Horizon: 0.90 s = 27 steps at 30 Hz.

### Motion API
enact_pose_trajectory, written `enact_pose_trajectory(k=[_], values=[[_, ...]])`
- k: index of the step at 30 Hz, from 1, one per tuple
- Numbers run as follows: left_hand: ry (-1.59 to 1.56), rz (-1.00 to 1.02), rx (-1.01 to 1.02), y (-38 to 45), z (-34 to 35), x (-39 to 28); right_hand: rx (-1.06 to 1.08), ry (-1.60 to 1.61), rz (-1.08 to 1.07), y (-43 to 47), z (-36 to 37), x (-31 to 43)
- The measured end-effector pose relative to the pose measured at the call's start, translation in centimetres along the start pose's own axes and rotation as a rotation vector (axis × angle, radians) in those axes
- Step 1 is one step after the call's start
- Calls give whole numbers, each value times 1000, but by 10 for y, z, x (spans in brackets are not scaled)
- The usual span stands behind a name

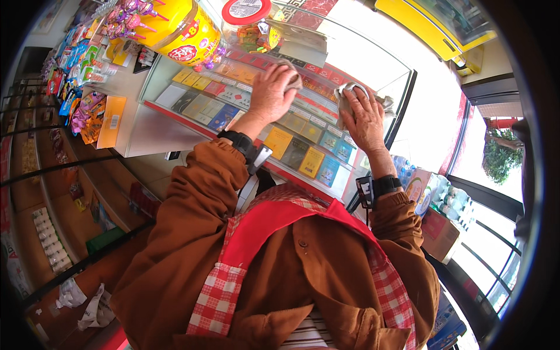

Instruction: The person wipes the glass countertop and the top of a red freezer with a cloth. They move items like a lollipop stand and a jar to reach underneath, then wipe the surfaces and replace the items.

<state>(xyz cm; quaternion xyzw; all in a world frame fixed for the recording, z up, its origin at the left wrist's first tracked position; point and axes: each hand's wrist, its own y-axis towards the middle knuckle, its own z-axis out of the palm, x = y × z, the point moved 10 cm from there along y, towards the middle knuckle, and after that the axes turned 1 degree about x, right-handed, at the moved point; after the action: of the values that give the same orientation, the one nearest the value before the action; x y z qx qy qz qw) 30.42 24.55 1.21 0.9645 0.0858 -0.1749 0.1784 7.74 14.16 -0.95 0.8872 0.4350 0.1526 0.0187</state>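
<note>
My left hand [272,94] lies over a crumpled greyish-brown cloth [296,79] at the top of a glass display case [146,87]. To its right, my right hand [362,116] presses down on a grey-white cloth [343,105], near the case's dark-edged right side. Bunched folds show around its fingers. Both palms are hidden. Under the glass, rows of flat packs [278,141] in yellow, blue and dark colours stand on tiers with price strips.
A yellow lollipop tub [183,37] and a red-lidded clear jar [247,11] stand on the case. Bagged snacks [89,111] sit at the left, above shelves [65,188]. Bottled water [453,201] and cartons [437,234] are stacked at the right.
</note>
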Motion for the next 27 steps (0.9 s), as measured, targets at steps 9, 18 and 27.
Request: enact_pose_trajectory(k=[9, 18, 27], values=[[-100, 216, 147, 1, 35, -80, -64, 30, 13, -5, -9, -10], [109, -114, -133, 9, -17, 39, -31, -42, 43, 15, 6, 17], [-87, 149, 24, -11, 7, -55, -34, 64, -166, 11, 2, 52]])
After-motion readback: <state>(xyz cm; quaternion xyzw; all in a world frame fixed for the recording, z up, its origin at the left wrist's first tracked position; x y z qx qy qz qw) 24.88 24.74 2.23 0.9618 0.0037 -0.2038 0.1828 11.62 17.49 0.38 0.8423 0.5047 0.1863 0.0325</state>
